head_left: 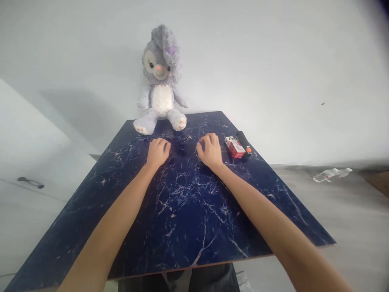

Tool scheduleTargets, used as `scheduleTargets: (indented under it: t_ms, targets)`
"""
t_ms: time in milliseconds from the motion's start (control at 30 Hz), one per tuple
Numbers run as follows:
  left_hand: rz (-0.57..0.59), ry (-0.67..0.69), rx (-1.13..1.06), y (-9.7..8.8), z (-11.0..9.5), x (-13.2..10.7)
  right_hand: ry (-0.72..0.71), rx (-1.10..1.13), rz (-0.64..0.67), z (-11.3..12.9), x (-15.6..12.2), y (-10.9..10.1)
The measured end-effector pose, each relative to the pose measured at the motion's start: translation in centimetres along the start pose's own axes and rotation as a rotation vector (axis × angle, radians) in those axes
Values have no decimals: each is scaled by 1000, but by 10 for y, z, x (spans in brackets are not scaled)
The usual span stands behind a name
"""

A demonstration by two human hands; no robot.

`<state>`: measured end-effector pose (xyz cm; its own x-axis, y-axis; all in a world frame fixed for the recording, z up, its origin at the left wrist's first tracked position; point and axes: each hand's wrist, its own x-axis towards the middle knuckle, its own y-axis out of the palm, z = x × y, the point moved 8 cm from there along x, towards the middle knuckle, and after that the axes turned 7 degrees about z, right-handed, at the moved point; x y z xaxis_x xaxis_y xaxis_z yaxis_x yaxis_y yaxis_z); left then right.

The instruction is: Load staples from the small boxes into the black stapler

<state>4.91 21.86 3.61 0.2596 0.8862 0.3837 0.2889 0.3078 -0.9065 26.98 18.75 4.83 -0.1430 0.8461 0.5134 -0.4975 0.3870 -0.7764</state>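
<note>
Both my arms reach forward over a dark blue marbled table [194, 211]. My left hand [158, 151] rests palm down on it, fingers loosely bent and thumb apart, with nothing in it. Across a gap, my right hand [210, 149] lies in much the same way, thumb away from the bent fingers and nothing held. Beyond them a grey plush toy [162, 77] with a white belly sits at the far edge, its feet towards me. A red and white small box [235, 147] lies to the right of my right hand, not touched.
A black cylindrical object [243, 140] with an orange part lies against the box near the table's right edge. Behind stands a pale wall [258, 61]. A clear plastic bottle [332, 174] lies on the floor at right. At left is a white cabinet front with a dark handle [30, 182].
</note>
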Motion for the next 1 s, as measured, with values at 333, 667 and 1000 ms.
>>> scheduleTargets:
  t_ms: [333,667,1000]
  targets:
    - [293,-124,140,33,24,6,-112,-95,527,74,32,111]
    - [302,-168,173,34,24,5,-125,-107,537,72,32,107]
    - [318,-133,110,34,26,1,-81,-90,519,67,32,110]
